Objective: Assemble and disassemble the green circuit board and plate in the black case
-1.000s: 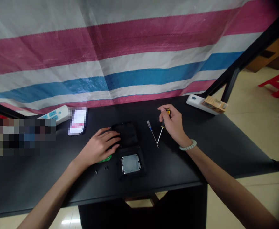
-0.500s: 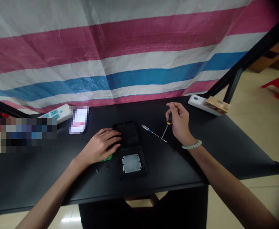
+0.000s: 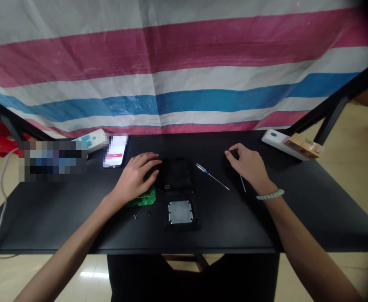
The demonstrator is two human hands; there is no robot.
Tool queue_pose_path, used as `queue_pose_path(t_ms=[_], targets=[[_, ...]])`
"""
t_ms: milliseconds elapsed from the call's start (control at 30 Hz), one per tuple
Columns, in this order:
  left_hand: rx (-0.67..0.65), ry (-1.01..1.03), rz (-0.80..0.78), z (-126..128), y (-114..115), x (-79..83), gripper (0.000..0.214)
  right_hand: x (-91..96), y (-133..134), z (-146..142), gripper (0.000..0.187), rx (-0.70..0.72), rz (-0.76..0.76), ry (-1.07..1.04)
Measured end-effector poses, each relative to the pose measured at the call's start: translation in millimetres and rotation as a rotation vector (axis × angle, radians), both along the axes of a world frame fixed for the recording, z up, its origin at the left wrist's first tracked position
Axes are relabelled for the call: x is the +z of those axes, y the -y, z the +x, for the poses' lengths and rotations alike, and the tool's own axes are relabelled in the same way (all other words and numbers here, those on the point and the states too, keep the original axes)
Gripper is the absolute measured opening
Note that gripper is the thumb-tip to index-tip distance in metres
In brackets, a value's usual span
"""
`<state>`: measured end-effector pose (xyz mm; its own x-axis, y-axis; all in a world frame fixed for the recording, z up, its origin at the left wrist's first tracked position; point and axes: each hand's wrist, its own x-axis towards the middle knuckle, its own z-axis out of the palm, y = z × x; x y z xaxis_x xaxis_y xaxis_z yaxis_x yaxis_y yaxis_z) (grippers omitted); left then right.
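Observation:
My left hand (image 3: pixel 139 174) lies palm down with its fingers apart, partly over a green circuit board (image 3: pixel 146 198). Its fingertips reach the left edge of a black plastic case half (image 3: pixel 176 174). Just below is another black case half (image 3: pixel 197 216) framing a silver metal plate (image 3: pixel 180 212). On the right, my right hand (image 3: pixel 248 164) is curled closed around a screwdriver (image 3: pixel 242 183); its handle is mostly hidden, and the shaft slants down close to the table. A second screwdriver (image 3: pixel 212 177) with a clear and blue handle lies between the hands.
Small screws (image 3: pixel 135 217) lie below the circuit board. A lit phone (image 3: pixel 116 151) and a white power strip (image 3: pixel 95 140) are at the back left, beside a blurred-out patch. Another white strip (image 3: pixel 276 140) with a small box (image 3: pixel 305 146) on it stands back right on the black table (image 3: pixel 234 235).
My right hand has lowered and turned, bringing the screwdriver nearer the table, away from the second one. My left hand has drawn back slightly from the case half, showing more circuit board. The view has shifted.

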<state>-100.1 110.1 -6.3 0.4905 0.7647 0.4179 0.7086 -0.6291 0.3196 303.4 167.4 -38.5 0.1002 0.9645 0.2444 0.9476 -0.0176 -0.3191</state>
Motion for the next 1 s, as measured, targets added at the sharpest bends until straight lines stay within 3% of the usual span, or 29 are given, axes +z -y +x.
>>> queue_pose_path(t_ms=[167,333,467,600,733,1000], targets=[[0.013,0.028,-0.028,-5,-6,-4.7,0.029,-4.7,0,-3,0.02,0.112,0.119,0.001],[0.042,0.091,-0.04,-10,-10,-4.7,0.026,-4.4,0,-4,0.02,0.153,0.134,-0.052],[0.014,0.188,-0.122,-12,-12,-3.2,0.027,1.7,3,-6,0.024,0.117,0.115,-0.037],[0.079,0.301,-0.171,-17,-16,-0.5,0.03,8.6,5,-6,0.025,0.078,0.102,-0.024],[0.117,0.334,-0.143,-18,-16,0.9,0.033,13.9,7,-7,0.022,0.047,0.126,-0.022],[0.034,0.327,-0.074,-6,-6,4.6,0.03,13.4,6,-3,0.021,0.038,0.113,-0.04]])
